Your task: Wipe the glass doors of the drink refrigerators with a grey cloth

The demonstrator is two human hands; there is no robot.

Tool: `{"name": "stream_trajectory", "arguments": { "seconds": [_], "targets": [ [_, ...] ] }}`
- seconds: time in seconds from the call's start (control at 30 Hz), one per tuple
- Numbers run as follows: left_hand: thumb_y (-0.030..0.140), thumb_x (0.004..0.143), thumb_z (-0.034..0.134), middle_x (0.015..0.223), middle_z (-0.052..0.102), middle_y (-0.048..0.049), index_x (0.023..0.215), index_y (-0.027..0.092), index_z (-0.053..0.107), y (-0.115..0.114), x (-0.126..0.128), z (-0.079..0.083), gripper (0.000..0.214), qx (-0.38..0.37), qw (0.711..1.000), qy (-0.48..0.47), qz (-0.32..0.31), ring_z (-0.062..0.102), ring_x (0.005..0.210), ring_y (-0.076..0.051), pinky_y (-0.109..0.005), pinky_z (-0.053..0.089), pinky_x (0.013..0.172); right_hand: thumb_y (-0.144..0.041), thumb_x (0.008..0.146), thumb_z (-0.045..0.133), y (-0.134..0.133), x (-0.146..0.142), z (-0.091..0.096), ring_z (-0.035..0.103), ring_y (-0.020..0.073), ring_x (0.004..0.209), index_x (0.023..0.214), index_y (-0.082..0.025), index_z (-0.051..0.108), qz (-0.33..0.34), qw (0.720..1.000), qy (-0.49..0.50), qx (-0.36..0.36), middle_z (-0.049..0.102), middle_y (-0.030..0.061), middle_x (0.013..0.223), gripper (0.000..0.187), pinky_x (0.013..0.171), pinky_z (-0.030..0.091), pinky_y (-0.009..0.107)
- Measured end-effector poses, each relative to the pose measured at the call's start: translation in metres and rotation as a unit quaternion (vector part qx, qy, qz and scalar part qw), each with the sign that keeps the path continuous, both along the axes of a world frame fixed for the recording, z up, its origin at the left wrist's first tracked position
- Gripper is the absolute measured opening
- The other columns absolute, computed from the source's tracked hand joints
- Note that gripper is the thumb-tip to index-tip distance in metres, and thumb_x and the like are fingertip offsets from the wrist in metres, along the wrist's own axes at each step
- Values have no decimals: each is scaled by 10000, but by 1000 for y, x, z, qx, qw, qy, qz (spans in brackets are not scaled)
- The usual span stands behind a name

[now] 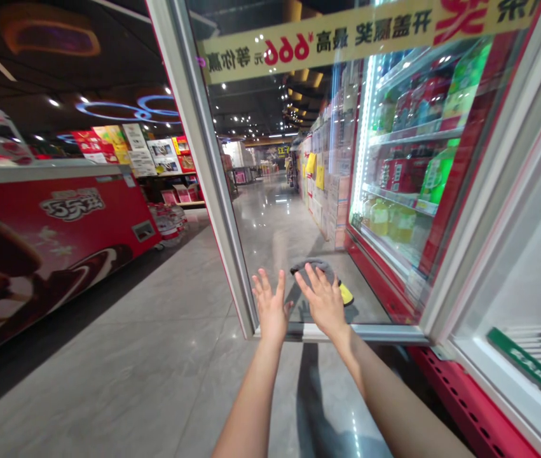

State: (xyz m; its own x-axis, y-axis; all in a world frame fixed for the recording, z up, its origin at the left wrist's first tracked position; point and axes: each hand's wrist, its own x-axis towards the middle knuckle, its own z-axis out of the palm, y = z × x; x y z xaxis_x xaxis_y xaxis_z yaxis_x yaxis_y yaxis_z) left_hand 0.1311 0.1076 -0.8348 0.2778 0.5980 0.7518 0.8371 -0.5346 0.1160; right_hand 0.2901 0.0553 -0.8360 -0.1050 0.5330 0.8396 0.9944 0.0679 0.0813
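Observation:
Both my arms reach forward to the lower part of an open glass fridge door (299,159). My left hand (270,305) lies flat on the glass near the door's left frame, fingers spread, holding nothing. My right hand (322,299) presses a grey and yellow cloth (320,270) against the glass, fingers stretched over it. The cloth shows above and to the right of that hand.
The door's metal bottom rail (370,332) runs just below my hands. Behind the glass, lit fridge shelves (408,137) carry drink bottles. A red ice-cream freezer (51,235) stands at the left. The red fridge base (465,401) is at the lower right. Grey tiled floor (146,356) lies between.

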Motion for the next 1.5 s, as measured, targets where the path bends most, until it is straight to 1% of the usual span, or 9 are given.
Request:
{"name": "stream_trajectory", "arguments": {
  "seconds": [0.13, 0.33, 0.43, 0.63, 0.87, 1.0, 1.13, 1.3, 1.5],
  "targets": [
    [89, 758, 792, 1705, -128, -119, 1628, 381, 113, -4, -7, 12, 1141, -14, 1000, 19, -20, -14, 1556, -401, -604, 346, 1186, -22, 878, 470, -8, 17, -21, 491, 214, 1388, 1511, -327, 480, 79, 993, -71, -45, 464, 36, 1591, 702, 1244, 215, 535],
    [67, 828, 656, 1711, 160, -127, 1640, 280, 115, -11, -32, 31, 998, 12, 998, 67, 9, 113, 1581, -310, -596, 245, 1244, 8, 860, 421, -1, 3, 31, 331, 319, 1512, 1574, -304, 383, -17, 998, 58, 10, 286, 99, 1675, 780, 1152, 330, 638],
    [75, 833, 629, 1711, 94, -178, 1644, 210, 38, -11, -45, 30, 1012, 40, 998, 41, 41, 64, 1583, -317, -589, 237, 1247, -9, 875, 428, 7, -21, 38, 316, 330, 1518, 1597, -294, 335, -12, 998, 57, 10, 263, 121, 1679, 782, 1142, 341, 646],
    [108, 851, 591, 1692, 71, -262, 1620, 133, -122, -5, -55, 18, 1049, 52, 997, -24, 45, 30, 1575, -352, -621, 252, 1227, -25, 890, 467, -4, -14, 6, 440, 225, 1439, 1539, -314, 441, 96, 992, -68, -49, 392, 47, 1633, 710, 1247, 207, 551],
    [89, 832, 583, 1698, 19, -250, 1623, 136, -111, -5, -53, 13, 1054, 47, 998, -37, 35, -16, 1571, -353, -617, 268, 1223, -43, 910, 462, 5, -53, 44, 309, 282, 1522, 1575, -316, 375, 30, 999, 29, -18, 248, 82, 1688, 723, 1218, 199, 622],
    [26, 811, 507, 1708, 63, -201, 1629, 185, -103, -4, -65, 17, 1033, 38, 999, -14, 24, 58, 1580, -305, -595, 253, 1237, -52, 908, 481, 14, -71, 26, 361, 251, 1496, 1551, -285, 418, 87, 993, -27, -70, 292, 78, 1673, 687, 1234, 208, 590],
    [27, 805, 490, 1703, 120, -185, 1630, 178, -102, -4, -75, 20, 1027, 33, 998, -14, 44, 115, 1580, -287, -585, 217, 1252, 16, 869, 457, 11, -52, 8, 425, 215, 1459, 1462, -282, 539, 143, 986, -57, -59, 408, 70, 1622, 669, 1223, 275, 549],
    [23, 768, 525, 1700, 125, -191, 1632, 153, -69, -2, -77, 16, 1056, 24, 998, 0, 53, 124, 1579, -297, -581, 224, 1253, 24, 868, 420, 24, -57, 64, 311, 236, 1531, 1460, -270, 551, 163, 986, 18, 41, 417, 113, 1613, 673, 1180, 350, 555],
    [22, 773, 536, 1699, 137, -194, 1629, 155, -86, -1, -77, 12, 1067, 13, 998, -2, 64, 104, 1581, -292, -586, 222, 1253, -143, 995, 474, 56, -100, 130, 344, 220, 1514, 1460, -263, 535, 237, 958, -145, 66, 440, 92, 1602, 484, 1190, 347, 523]
  ]
}}
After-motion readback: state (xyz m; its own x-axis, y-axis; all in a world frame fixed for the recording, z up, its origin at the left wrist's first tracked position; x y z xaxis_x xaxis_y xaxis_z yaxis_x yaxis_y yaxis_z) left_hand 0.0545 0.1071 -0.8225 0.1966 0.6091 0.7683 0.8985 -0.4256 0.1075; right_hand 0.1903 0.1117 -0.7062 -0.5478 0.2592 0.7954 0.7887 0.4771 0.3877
